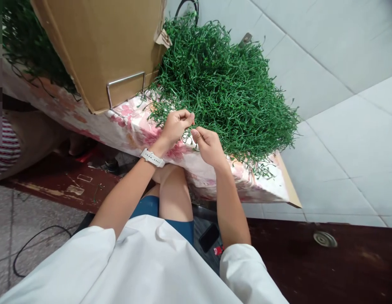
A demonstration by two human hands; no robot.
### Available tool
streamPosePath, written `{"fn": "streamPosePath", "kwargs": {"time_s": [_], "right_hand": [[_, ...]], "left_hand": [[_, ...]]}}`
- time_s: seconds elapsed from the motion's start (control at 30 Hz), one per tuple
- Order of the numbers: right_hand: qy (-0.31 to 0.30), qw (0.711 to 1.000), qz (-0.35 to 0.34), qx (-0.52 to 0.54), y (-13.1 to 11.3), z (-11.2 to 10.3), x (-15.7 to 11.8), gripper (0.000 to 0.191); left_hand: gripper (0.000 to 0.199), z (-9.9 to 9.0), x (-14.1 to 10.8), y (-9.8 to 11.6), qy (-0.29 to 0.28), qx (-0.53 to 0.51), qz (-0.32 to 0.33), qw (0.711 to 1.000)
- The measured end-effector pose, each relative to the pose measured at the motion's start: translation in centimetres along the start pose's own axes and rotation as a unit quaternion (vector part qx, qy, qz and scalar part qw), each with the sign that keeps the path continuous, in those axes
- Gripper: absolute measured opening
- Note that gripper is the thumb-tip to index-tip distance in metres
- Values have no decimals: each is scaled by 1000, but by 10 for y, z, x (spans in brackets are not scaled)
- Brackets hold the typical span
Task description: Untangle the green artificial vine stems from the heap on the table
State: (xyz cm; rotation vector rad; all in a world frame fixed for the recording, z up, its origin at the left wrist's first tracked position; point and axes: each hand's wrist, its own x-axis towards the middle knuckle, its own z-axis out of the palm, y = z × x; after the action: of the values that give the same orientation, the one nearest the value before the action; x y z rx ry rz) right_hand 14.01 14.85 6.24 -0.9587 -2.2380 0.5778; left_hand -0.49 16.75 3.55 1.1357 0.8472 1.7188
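Observation:
A large heap of thin green plastic-looking stems (227, 88) lies on a table with a flowered cloth (208, 175). At the heap's near edge, my left hand (178, 125), with a white watch (152, 158) on its wrist, is closed in a pinch. My right hand (207, 143) is closed beside it, thumb against curled fingers, a small gap from the left fingertips. Whatever either hand holds is too small to make out. Loose green stems lie around and behind both hands.
A tall cardboard box (107, 50) stands left of the heap, a wire frame (126, 90) at its base. More green stems (31, 46) lie beyond it. A person's striped clothing (6, 145) shows at far left. White tiled wall (338, 126) rises behind and right.

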Motion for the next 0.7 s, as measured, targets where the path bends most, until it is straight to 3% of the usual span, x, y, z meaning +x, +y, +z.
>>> {"fn": "streamPosePath", "kwargs": {"time_s": [0.13, 0.3, 0.43, 0.57, 0.7], "right_hand": [[31, 994, -40, -96, -18, 6, -18, 55], [81, 979, -75, -172, -49, 12, -54, 44], [156, 979, -21, -131, -52, 2, -73, 43], [177, 983, 9, -57, -43, -13, -77, 42], [202, 979, 16, -20, -38, -23, -76, 30]], "left_hand": [[36, 4, -3, -2, 8, -10, -10, 1000], [41, -2, 17, -7, 125, -16, -37, 991], [39, -6, 23, -8, 70, 10, -32, 997], [39, -4, 18, -5, 55, -4, -29, 998], [39, -3, 17, -1, 33, -27, -30, 999]]}}
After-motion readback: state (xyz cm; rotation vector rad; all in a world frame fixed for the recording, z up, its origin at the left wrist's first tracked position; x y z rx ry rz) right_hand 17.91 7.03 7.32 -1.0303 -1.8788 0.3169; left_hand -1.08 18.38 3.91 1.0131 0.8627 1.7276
